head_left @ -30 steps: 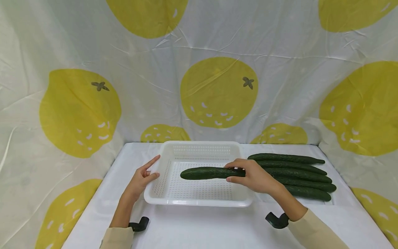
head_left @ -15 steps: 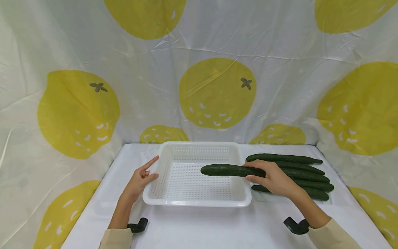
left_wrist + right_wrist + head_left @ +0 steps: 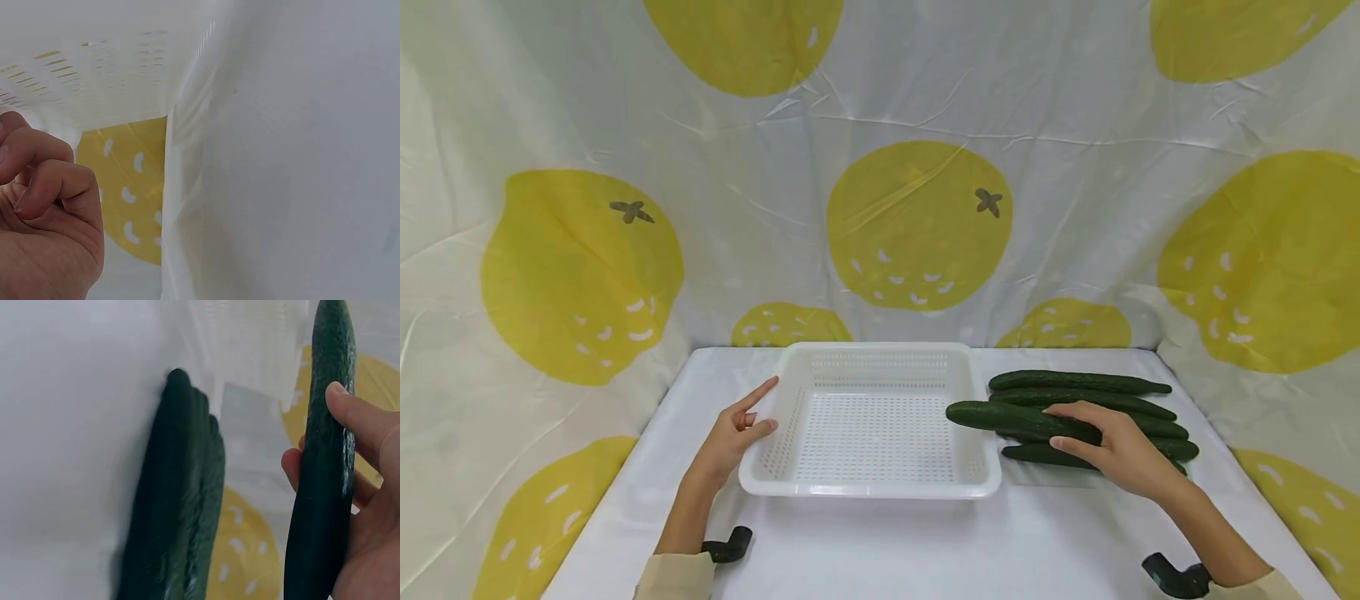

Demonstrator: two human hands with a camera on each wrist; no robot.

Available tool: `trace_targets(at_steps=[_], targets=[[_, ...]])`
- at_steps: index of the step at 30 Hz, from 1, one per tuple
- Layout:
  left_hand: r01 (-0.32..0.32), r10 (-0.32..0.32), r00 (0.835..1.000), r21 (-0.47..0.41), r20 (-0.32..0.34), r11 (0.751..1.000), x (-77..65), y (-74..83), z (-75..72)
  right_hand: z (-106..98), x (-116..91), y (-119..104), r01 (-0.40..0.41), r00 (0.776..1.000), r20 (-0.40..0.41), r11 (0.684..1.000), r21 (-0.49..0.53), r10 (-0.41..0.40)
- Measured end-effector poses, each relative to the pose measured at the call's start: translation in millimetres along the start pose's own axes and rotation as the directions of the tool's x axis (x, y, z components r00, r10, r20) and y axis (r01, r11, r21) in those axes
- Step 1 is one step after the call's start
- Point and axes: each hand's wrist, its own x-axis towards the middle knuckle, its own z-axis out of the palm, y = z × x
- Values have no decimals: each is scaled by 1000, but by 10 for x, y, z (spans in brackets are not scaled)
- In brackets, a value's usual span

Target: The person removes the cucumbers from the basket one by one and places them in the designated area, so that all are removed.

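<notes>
In the head view my right hand (image 3: 1120,446) holds a long dark green cucumber (image 3: 1000,417), thumb on one side and fingers on the other. The cucumber's tip points left, just over the right rim of the white plastic basket (image 3: 868,490). The right wrist view shows this cucumber (image 3: 325,487) raised apart from several other cucumbers (image 3: 175,500). At the basket's left rim, my left hand (image 3: 730,437) holds on with thumb and index finger. Its other fingers are curled below the rim in the left wrist view, where the hand (image 3: 50,212) is partly cut off.
Several cucumbers (image 3: 1078,382) lie side by side to the right of the basket, partly hidden by the right hand and the held cucumber. A white cloth (image 3: 865,550) covers the table. Behind it hangs a curtain (image 3: 760,208) with yellow fruit prints.
My right hand has carried the cucumber rightward, from above the basket to over the row of cucumbers. The left hand stays at the basket's rim.
</notes>
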Motion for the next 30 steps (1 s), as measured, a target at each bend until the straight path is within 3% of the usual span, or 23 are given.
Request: trace_targets(at_steps=[6, 17, 30], targets=[[-18, 18, 1000, 5, 6, 1000, -6, -1, 10, -68, -224, 185, -86, 996, 3, 996, -27, 86], [-20, 20, 1000, 13, -6, 1000, -12, 41, 1, -179, -478, 539, -126, 992, 27, 992, -2, 126], [-12, 12, 1000, 15, -9, 1000, -27, 50, 20, -65, -638, 877, 6, 1000, -31, 999, -42, -7]])
